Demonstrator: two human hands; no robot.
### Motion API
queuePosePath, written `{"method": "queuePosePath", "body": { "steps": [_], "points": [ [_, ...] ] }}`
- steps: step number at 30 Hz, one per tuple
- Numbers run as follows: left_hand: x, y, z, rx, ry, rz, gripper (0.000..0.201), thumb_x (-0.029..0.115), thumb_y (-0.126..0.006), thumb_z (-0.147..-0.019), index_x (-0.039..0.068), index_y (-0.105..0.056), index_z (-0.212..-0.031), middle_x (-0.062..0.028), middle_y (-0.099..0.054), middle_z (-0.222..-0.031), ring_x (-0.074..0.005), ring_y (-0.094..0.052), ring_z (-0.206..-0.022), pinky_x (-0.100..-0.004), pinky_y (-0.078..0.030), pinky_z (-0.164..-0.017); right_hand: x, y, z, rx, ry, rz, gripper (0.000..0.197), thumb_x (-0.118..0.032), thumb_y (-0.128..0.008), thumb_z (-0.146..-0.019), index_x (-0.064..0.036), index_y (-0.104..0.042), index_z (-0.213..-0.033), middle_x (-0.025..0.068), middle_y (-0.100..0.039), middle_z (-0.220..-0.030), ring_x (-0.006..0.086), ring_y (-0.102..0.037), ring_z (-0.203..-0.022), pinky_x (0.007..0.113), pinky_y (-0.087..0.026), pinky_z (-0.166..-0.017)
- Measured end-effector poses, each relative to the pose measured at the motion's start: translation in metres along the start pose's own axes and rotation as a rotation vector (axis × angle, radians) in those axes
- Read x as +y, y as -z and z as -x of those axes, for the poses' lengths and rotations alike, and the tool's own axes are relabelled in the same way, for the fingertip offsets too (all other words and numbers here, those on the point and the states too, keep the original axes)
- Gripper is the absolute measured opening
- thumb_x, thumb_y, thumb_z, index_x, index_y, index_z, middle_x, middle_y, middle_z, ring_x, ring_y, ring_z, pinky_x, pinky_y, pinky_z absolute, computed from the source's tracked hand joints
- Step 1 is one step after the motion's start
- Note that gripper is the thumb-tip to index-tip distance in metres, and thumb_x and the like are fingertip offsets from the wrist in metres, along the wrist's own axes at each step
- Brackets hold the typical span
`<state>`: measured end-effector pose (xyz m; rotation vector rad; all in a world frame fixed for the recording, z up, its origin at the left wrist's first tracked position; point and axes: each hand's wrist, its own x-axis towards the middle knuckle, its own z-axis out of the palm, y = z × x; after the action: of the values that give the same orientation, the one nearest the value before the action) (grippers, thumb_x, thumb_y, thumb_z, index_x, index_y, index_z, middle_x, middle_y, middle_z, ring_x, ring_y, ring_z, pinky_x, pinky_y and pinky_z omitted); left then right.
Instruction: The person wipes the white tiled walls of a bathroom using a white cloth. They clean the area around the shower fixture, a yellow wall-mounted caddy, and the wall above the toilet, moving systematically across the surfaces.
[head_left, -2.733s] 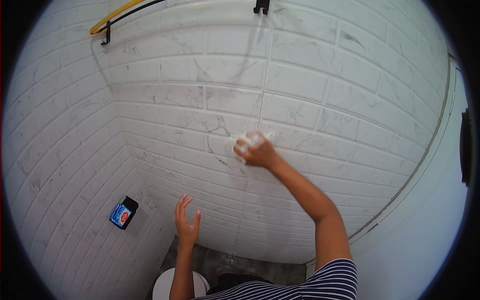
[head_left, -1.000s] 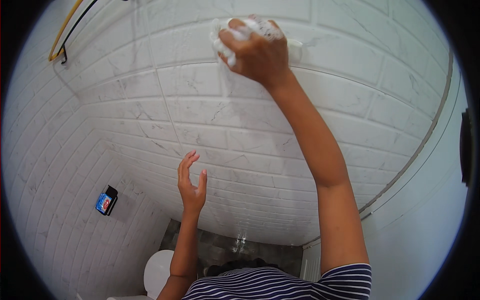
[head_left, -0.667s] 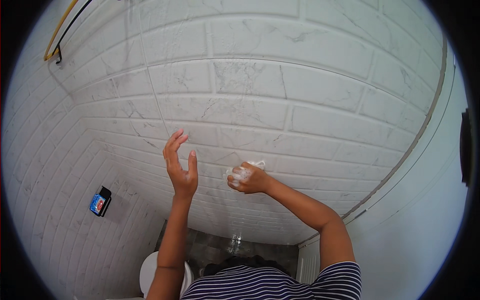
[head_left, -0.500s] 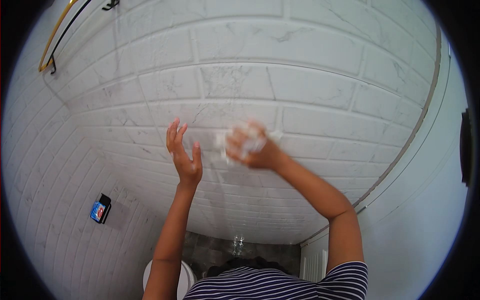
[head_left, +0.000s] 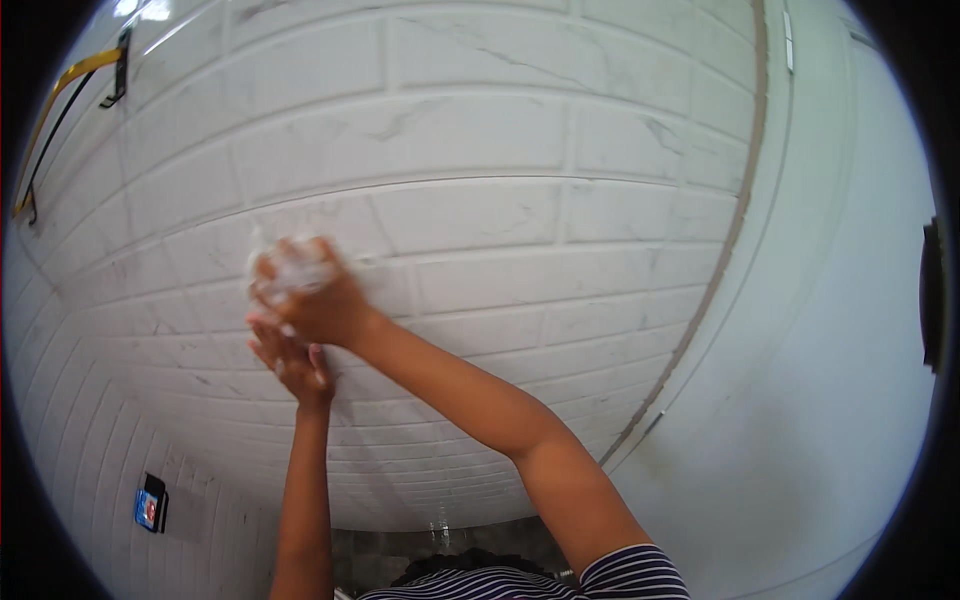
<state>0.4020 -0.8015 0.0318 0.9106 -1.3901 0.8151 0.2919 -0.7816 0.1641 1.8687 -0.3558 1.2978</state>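
My right hand point(head_left: 335, 305) presses a white, foamy wad point(head_left: 298, 270) against the white marbled tile wall point(head_left: 480, 215). Motion blur and my fingers hide what the wad is made of. Just below it, my left hand point(head_left: 297, 372) is raised with its fingers stretched out and holds nothing. Its fingertips are close under the right wrist; whether they touch the wall I cannot tell. White suds cling to both hands, and a little foam marks the tiles around the right one.
A yellow and black rail point(head_left: 75, 75) on black hooks runs along the wall at upper left. Low on the left wall hangs a black holder point(head_left: 151, 502) with a blue pack. A pale door point(head_left: 800, 350) stands at right, and dark floor point(head_left: 380, 552) shows at the bottom.
My right hand has swept left across the tiles with the wad. My left hand has shifted left and lower, so it now sits under the right one. The view has also turned rightward.
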Motion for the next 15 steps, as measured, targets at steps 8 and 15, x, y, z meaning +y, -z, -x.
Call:
{"method": "queuePosePath", "body": {
  "steps": [8,15],
  "points": [
    [0.009,0.009,-0.006,-0.121,0.078,-0.049,0.063,0.046,-0.026,-0.093,0.004,-0.019,-0.14,-0.0119,-0.015,-0.147,-0.0293,-0.006,-0.136,-0.0495,0.002,-0.106,0.118,0.094,-0.057,0.053,-0.115,0.357,0.025,-0.022,-0.056,-0.07,-0.0065,-0.063,-0.087,0.0147,-0.063,-0.093,0.0283,-0.061,-0.079,0.051,-0.044,-0.073],
    [0.006,0.005,0.001,-0.068,0.068,-0.06,0.061,0.043,-0.027,-0.092,0.005,-0.021,-0.139,-0.0122,-0.017,-0.146,-0.028,-0.007,-0.137,-0.0486,0.003,-0.106,0.244,0.262,0.009,0.506,-0.315,0.856,0.024,-0.025,-0.064,-0.068,-0.0025,-0.063,-0.077,0.0215,-0.063,-0.083,0.0325,-0.06,-0.06,0.039,-0.048,-0.057]
  ]
}}
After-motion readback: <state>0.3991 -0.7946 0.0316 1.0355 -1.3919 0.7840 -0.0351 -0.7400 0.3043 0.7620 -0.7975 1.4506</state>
